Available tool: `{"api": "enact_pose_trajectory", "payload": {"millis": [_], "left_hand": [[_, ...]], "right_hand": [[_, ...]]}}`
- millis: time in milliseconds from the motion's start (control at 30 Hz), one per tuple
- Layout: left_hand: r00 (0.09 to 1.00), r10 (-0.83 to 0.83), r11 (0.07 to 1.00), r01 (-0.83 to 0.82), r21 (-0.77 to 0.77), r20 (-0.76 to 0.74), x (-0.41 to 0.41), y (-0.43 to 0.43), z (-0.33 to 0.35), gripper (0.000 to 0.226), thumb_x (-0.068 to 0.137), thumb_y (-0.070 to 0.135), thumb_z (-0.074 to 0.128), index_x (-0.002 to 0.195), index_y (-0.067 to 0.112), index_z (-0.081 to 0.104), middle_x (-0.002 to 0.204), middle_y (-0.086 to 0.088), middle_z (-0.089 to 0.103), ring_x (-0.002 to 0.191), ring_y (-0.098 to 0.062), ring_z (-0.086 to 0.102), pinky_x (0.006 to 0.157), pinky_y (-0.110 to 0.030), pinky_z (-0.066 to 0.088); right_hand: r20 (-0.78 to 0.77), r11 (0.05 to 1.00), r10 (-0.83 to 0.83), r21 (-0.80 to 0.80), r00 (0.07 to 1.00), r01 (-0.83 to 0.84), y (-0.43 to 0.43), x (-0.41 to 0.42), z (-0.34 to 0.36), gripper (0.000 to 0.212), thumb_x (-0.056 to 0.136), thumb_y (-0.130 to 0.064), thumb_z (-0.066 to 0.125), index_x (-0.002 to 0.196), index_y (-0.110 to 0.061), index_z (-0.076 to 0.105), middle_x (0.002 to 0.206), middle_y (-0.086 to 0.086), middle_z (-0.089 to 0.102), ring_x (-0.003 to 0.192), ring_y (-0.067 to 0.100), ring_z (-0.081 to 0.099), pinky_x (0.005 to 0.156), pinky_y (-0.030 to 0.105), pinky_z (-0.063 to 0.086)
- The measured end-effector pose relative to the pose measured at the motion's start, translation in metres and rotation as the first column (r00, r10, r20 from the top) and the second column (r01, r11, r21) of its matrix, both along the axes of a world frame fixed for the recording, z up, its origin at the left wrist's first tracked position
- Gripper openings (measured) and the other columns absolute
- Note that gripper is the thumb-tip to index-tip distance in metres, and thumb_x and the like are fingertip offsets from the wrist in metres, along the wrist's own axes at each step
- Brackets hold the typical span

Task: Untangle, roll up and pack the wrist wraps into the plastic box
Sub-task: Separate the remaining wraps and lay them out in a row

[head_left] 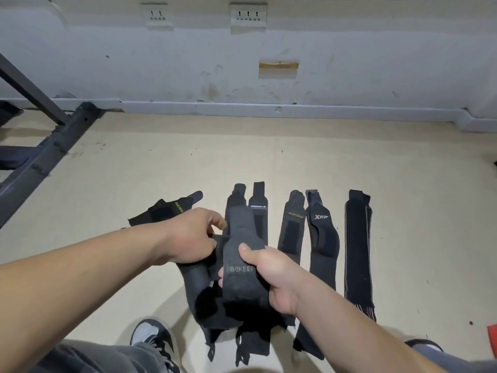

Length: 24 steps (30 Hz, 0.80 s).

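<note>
Closed grip on both sides: the right hand (271, 275) curls thumb and fingers round a dark grey knitted wrist wrap printed BOKEEP (239, 232), held above the beige floor (134, 170), while the left hand (193, 238) pinches a tangled dark grey fabric strap (196, 278) at that wrap's left edge. Beyond the hands, 6 more black and grey wrist wraps (291, 230) lie flat on the floor, 5 roughly side by side and 1 angled off to the left.

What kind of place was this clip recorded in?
Likely a gym or workout room: wrist wraps lie in a row on the bare floor, a dark metal rack frame stands at left, wall sockets behind.
</note>
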<state>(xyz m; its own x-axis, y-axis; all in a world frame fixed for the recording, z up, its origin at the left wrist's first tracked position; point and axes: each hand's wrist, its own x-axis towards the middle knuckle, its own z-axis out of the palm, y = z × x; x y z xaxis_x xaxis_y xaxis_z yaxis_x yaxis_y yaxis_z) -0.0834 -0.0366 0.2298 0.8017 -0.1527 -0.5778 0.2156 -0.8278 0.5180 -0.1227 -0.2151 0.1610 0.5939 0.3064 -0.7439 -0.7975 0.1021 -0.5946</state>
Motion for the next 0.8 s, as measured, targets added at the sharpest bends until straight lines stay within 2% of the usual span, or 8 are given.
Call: {"api": "enact_pose_trajectory", "payload": {"millis": [67,167,233,300,333,500,600,800], "left_hand": [[0.997,0.046,0.999,-0.047,-0.017,-0.064,-0.002,0.0,0.0,0.042,0.101,0.01,0.052,0.136,0.033,0.06,0.122,0.008,0.067,0.115,-0.014,0.063,0.074,-0.018,0.051],[0.991,0.086,0.996,-0.087,-0.011,-0.098,0.0,0.003,-0.005,0.045,0.079,0.016,0.049,0.107,0.042,0.073,0.142,0.015,0.056,0.148,-0.01,0.037,0.1,-0.029,0.052],[0.981,0.123,0.992,-0.126,-0.012,-0.147,0.001,0.005,-0.005,0.036,0.073,0.014,0.051,0.094,0.032,0.074,0.134,0.009,0.06,0.134,-0.012,0.056,0.096,-0.032,0.057],[0.973,0.117,0.991,-0.127,-0.039,-0.197,0.003,0.005,-0.005,0.038,0.069,0.011,0.057,0.097,0.031,0.075,0.125,-0.002,0.062,0.109,-0.02,0.073,0.08,-0.035,0.062],[0.971,0.098,0.992,-0.114,-0.061,-0.217,0.004,0.006,-0.004,0.043,0.068,0.009,0.059,0.099,0.034,0.075,0.125,-0.008,0.065,0.106,-0.025,0.075,0.083,-0.041,0.065],[0.974,0.026,0.969,-0.08,-0.232,-0.226,0.007,0.008,-0.005,0.053,0.081,-0.006,0.059,0.109,0.037,0.073,0.124,-0.012,0.074,0.116,-0.034,0.072,0.101,-0.058,0.057],[0.978,0.039,0.965,-0.089,-0.246,-0.204,0.008,0.012,-0.009,0.056,0.087,-0.01,0.057,0.12,0.033,0.07,0.125,-0.008,0.074,0.118,-0.031,0.072,0.103,-0.058,0.056],[0.986,0.114,0.965,-0.139,-0.221,-0.122,0.01,0.014,-0.011,0.044,0.068,0.009,0.059,0.11,0.019,0.068,0.118,-0.015,0.074,0.106,-0.033,0.074,0.092,-0.054,0.06]], "right_hand": [[-0.085,0.997,-0.07,0.027,0.994,0.073,-0.001,0.002,-0.005,0.043,0.111,-0.032,0.05,0.126,0.006,0.064,0.107,0.026,0.078,0.085,0.037,0.078,0.076,0.043,0.063],[-0.13,0.992,-0.127,0.007,0.983,0.129,-0.004,0.003,-0.013,0.04,0.109,-0.034,0.056,0.124,0.001,0.067,0.106,0.023,0.079,0.09,0.035,0.079,0.086,0.046,0.063],[-0.15,0.99,-0.139,-0.043,0.979,0.134,-0.005,0.001,-0.025,0.039,0.105,-0.036,0.063,0.129,-0.006,0.067,0.105,0.018,0.08,0.095,0.035,0.079,0.093,0.049,0.062],[-0.147,0.99,-0.14,-0.041,0.979,0.135,-0.005,-0.003,-0.031,0.039,0.103,-0.036,0.066,0.131,-0.01,0.066,0.106,0.016,0.081,0.096,0.035,0.079,0.092,0.05,0.062],[-0.142,0.989,-0.149,-0.014,0.979,0.148,-0.005,-0.004,-0.032,0.038,0.103,-0.035,0.066,0.131,-0.011,0.067,0.108,0.016,0.08,0.098,0.035,0.079,0.093,0.05,0.062],[-0.104,0.956,-0.205,0.193,0.973,0.222,-0.01,0.003,-0.029,0.038,0.101,-0.027,0.065,0.131,-0.005,0.071,0.123,0.019,0.076,0.114,0.038,0.074,0.109,0.053,0.053],[-0.081,0.922,-0.245,0.288,0.966,0.258,-0.011,0.01,-0.023,0.043,0.105,-0.035,0.058,0.137,-0.008,0.068,0.131,0.019,0.072,0.122,0.038,0.07,0.114,0.054,0.048],[-0.06,0.881,-0.29,0.373,0.955,0.291,-0.012,0.018,-0.01,0.045,0.105,-0.044,0.057,0.136,-0.014,0.07,0.13,0.016,0.073,0.121,0.037,0.071,0.114,0.053,0.046]]}}
